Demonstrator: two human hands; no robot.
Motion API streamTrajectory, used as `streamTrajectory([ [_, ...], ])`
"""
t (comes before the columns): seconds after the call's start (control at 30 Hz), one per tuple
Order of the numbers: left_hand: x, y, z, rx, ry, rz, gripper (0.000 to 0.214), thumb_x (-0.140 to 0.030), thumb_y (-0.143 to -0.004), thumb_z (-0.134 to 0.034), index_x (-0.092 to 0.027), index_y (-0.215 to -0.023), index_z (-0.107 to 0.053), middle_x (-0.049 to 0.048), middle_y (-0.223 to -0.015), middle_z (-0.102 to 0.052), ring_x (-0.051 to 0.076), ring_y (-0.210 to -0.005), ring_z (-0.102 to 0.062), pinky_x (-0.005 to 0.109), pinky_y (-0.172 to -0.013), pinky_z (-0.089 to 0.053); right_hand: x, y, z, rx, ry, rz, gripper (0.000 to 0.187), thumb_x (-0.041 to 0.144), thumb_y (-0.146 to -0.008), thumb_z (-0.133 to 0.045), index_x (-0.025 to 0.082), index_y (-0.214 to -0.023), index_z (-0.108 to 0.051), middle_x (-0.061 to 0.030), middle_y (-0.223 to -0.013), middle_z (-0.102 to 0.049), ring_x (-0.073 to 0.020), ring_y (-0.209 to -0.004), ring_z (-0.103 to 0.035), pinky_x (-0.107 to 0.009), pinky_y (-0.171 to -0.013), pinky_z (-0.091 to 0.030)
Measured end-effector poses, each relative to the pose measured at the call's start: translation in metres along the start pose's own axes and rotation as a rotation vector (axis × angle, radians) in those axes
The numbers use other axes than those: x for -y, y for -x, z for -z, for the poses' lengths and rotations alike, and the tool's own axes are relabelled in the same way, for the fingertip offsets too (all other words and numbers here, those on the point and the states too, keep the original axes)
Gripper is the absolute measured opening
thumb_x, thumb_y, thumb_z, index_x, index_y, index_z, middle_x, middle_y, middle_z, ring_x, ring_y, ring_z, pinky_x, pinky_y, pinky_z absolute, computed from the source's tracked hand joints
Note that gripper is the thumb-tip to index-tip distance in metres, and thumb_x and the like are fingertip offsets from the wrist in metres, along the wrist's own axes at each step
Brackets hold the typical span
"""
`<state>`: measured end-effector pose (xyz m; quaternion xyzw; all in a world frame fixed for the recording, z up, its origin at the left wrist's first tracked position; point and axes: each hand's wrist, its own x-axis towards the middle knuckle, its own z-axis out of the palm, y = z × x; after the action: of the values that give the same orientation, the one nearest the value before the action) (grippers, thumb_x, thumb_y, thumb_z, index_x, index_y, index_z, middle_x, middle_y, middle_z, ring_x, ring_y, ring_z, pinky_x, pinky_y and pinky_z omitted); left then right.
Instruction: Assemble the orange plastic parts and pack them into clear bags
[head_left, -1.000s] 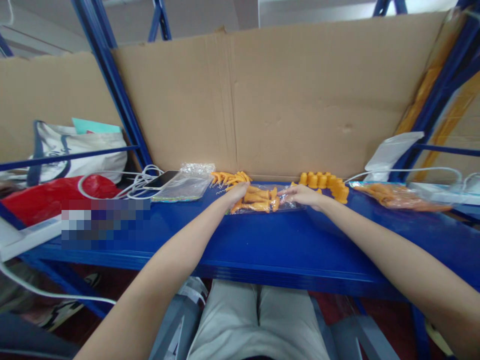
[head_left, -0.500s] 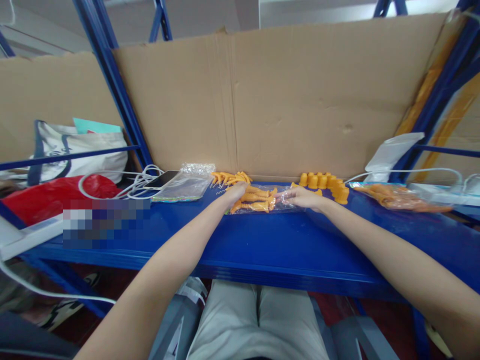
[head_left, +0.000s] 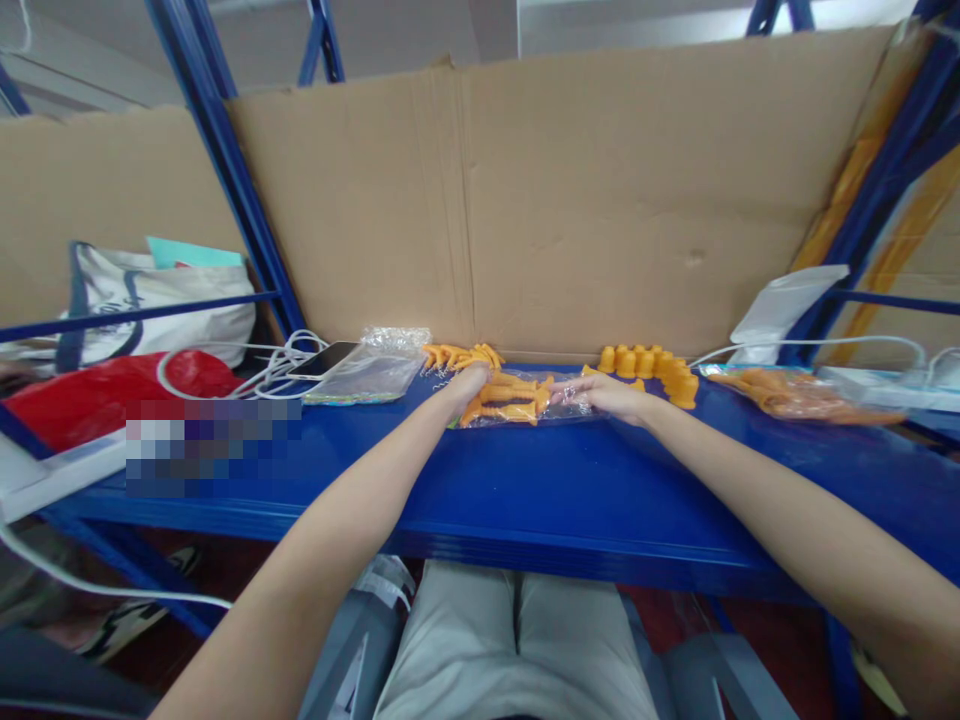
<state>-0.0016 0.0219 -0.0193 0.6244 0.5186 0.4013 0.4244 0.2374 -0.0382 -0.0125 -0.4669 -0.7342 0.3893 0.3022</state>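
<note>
Both hands barely shifted since the earlier frames; right hand (head_left: 604,393) crept a bit left toward the bag mouth, left hand (head_left: 471,382) sits where it was. Between them, flat on the blue metal shelf (head_left: 525,480), lies the clear thin plastic bag of orange hand-shaped plastic pieces (head_left: 510,398). Left fingers curled down on the bag's left end, pressing it; right fingers pinch the film at the right end. Judgement: bag is light, film soft and slippery, contents rigid and loose, so they'll slide; grip the film at the open edge, not the pieces. Behind the left hand, a loose pile of the same orange pieces (head_left: 461,355); behind the right, a row of small orange plastic caps (head_left: 649,365). Further left, a stack of empty clear bags (head_left: 367,372) beside a phone (head_left: 322,360) with white cable. Brown cardboard sheet (head_left: 570,200) backs the shelf.
</note>
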Motion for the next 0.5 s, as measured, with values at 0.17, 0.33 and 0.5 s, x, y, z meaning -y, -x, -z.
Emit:
streamTrajectory([
  [0.17,-0.003,0.006,-0.002,-0.072,-0.16,-0.073,0.028,-0.006,-0.06,-0.042,-0.02,-0.083,-0.05,0.0066,-0.084,-0.061,0.028,-0.107,-0.053,0.039,-0.087,-0.042,-0.001,-0.002,-0.001,-0.002,-0.028,-0.032,0.037,0.016,-0.073,-0.059,0.017,-0.107,-0.072,-0.0079,-0.121,-0.066,-0.0262,-0.12,-0.054,-0.046,-0.106,-0.036],
  [0.33,-0.004,0.01,-0.002,-0.047,-0.205,-0.061,0.035,-0.006,-0.055,-0.045,-0.02,-0.087,-0.051,0.0066,-0.094,-0.062,0.027,-0.105,-0.054,0.038,-0.088,-0.041,0.002,-0.001,-0.003,-0.028,-0.022,-0.085,0.036,0.011,-0.073,-0.057,0.02,-0.103,-0.074,-0.0047,-0.12,-0.066,-0.0255,-0.12,-0.054,-0.043,-0.106,-0.038],
  [0.5,0.004,-0.001,0.002,0.046,-0.105,-0.12,0.028,-0.006,-0.056,-0.048,-0.021,-0.08,-0.05,0.0067,-0.087,-0.062,0.031,-0.107,-0.052,0.044,-0.09,-0.038,0.006,0.003,-0.003,-0.035,0.077,-0.075,0.038,0.012,-0.076,-0.054,0.017,-0.109,-0.072,-0.0065,-0.119,-0.067,-0.0249,-0.115,-0.058,-0.043,-0.103,-0.041],
])
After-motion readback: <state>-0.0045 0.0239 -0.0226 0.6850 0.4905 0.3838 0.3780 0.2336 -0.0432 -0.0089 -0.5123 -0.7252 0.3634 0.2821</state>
